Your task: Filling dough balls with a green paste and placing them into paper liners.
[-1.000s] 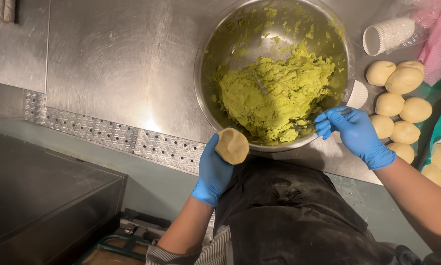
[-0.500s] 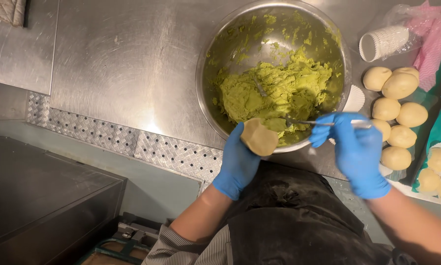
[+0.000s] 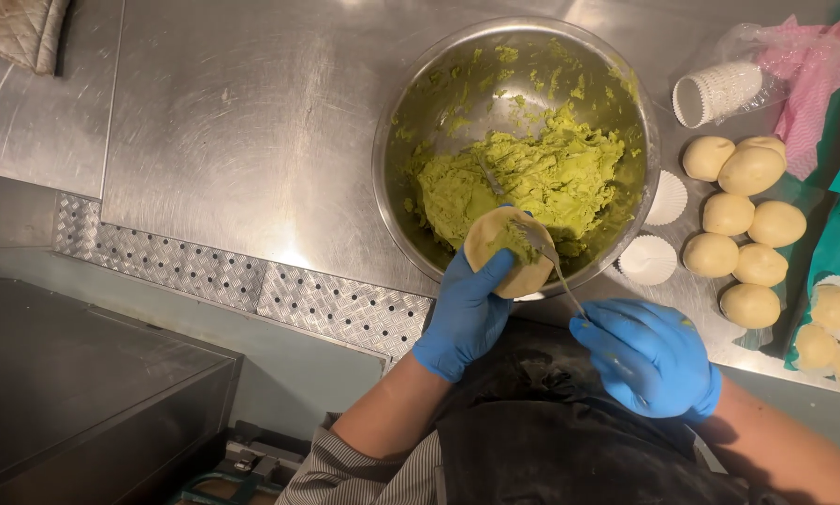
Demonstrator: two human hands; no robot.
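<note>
The left hand, which a moment ago held a bare dough disc clear of the steel bowl, now cups it in closed fingers at the bowl's near rim while the right hand, fingers gripping a spoon, presses green filling onto it (filling begun).

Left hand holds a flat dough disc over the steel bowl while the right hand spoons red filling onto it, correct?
Not quite: the filling is green, not red, as the head view shows. The left hand does hold the dough disc over the steel bowl, and the right hand works the spoon.
</note>
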